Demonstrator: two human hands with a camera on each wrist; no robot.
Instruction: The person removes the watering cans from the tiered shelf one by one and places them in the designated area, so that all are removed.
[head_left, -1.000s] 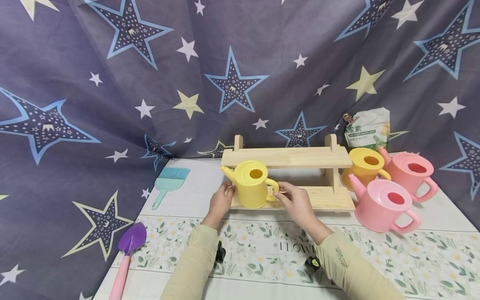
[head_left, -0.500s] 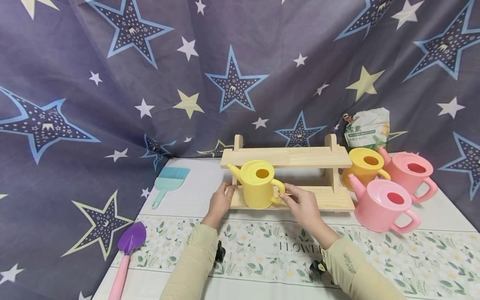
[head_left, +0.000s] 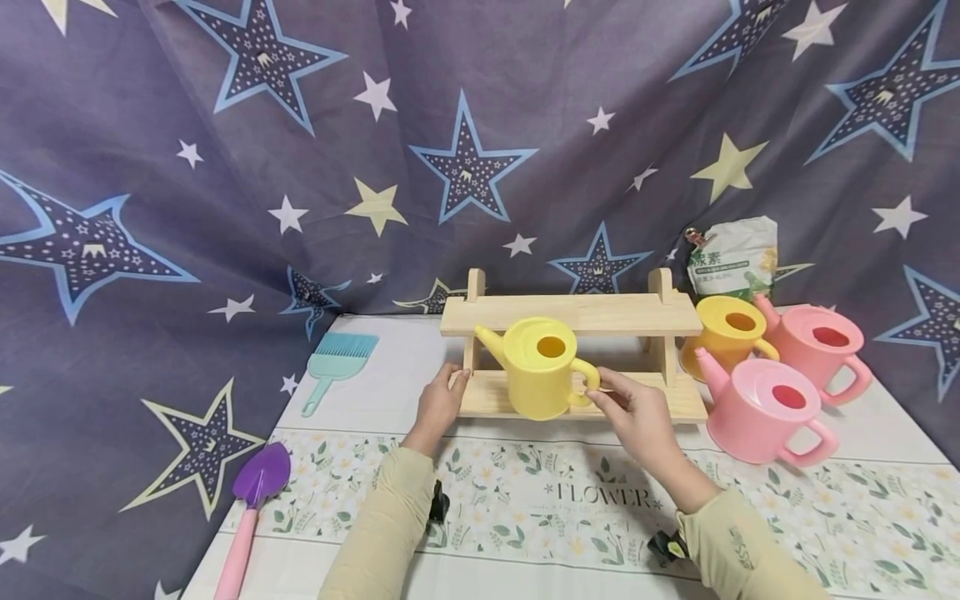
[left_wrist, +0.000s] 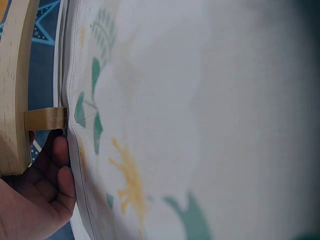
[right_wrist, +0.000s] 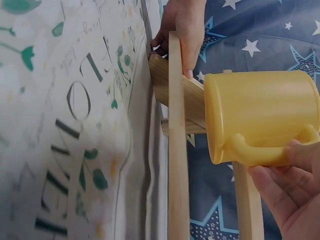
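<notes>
My right hand pinches the handle of a light yellow watering can, its spout pointing left. In the right wrist view a gap shows between the watering can and the board of the wooden shelf, so it is held just off the lower tier. At that tier's left end, my left hand grips the two-tier wooden shelf. The thumb lies on top of the board, and curled fingers show below it in the left wrist view.
Right of the shelf stand a darker yellow watering can and two pink ones, a front one and a rear one. A white bag is behind them. A teal brush and a purple trowel lie at left.
The right hand has moved the light yellow watering can rightward along the lower tier, from near its left end toward the middle. The left hand has stayed at the shelf's left end.
</notes>
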